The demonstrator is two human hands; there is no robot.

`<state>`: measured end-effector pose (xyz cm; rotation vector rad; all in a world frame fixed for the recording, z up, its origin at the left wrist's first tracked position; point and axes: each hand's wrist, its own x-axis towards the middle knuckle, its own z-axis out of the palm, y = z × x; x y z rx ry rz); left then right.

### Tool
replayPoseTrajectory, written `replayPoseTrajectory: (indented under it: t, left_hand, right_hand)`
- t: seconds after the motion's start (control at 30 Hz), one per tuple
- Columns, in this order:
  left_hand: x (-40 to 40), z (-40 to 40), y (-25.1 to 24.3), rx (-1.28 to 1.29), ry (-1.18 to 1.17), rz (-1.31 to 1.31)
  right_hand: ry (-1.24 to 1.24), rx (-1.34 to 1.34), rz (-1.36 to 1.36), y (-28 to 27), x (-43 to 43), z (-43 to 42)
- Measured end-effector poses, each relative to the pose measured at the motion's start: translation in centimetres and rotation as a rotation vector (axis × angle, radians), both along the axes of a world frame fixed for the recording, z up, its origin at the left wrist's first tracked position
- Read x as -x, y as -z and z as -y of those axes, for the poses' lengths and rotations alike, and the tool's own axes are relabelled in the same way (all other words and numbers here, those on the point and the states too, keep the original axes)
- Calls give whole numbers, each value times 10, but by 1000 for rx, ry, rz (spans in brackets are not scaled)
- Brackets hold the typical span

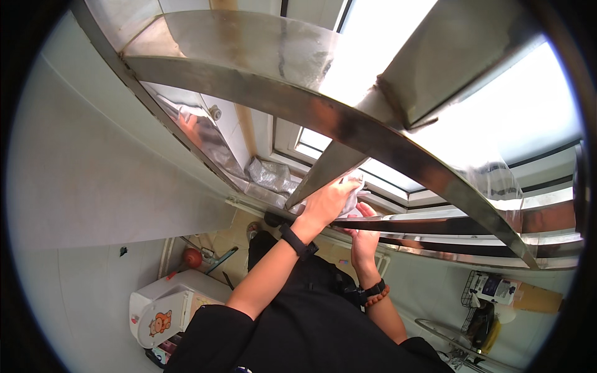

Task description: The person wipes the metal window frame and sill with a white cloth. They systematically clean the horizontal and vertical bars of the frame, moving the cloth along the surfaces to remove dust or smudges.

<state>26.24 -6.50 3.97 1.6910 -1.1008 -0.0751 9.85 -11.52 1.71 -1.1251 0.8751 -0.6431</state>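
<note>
A white cloth is bunched in my left hand, beside a slanting stainless-steel bar of a metal frame. My right hand is just to the right and lower, with its palm turned up. A thin steel rail crosses in front of its fingers, and the fingertips show above the rail near the cloth. Whether these fingers grip anything is hidden. A wide curved steel band of the same frame passes above both hands. Crumpled silvery wrapping lies left of the cloth.
A bright window lies behind the frame. At lower left are a white cabinet with a cartoon sticker and a red ball-shaped object. A wire rack with packages hangs at lower right. Tiled floor shows below.
</note>
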Motion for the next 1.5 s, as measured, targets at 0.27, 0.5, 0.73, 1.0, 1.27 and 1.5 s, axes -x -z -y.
replayPoseTrajectory:
  t: [0.27, 0.5, 0.73, 1.0, 1.27, 1.5]
  left_hand:
    - [16, -10, 10, -231, -101, 148]
    - [6, -20, 7, -368, -41, -15]
    - [7, -11, -7, -480, 0, -25]
    - [2, -10, -22, -410, -19, -19]
    - [6, -5, -15, -340, -6, -28]
    - [2, -7, -11, -405, 3, -76]
  right_hand:
    - [-23, -2, -19, 4, 0, 2]
    - [70, 3, -38, -13, -1, -1]
    - [7, -5, -30, -6, 3, 2]
    - [50, 31, 8, -15, -1, 1]
    - [58, 45, -35, -11, 0, 1]
    - [90, -23, -25, -13, 4, 1]
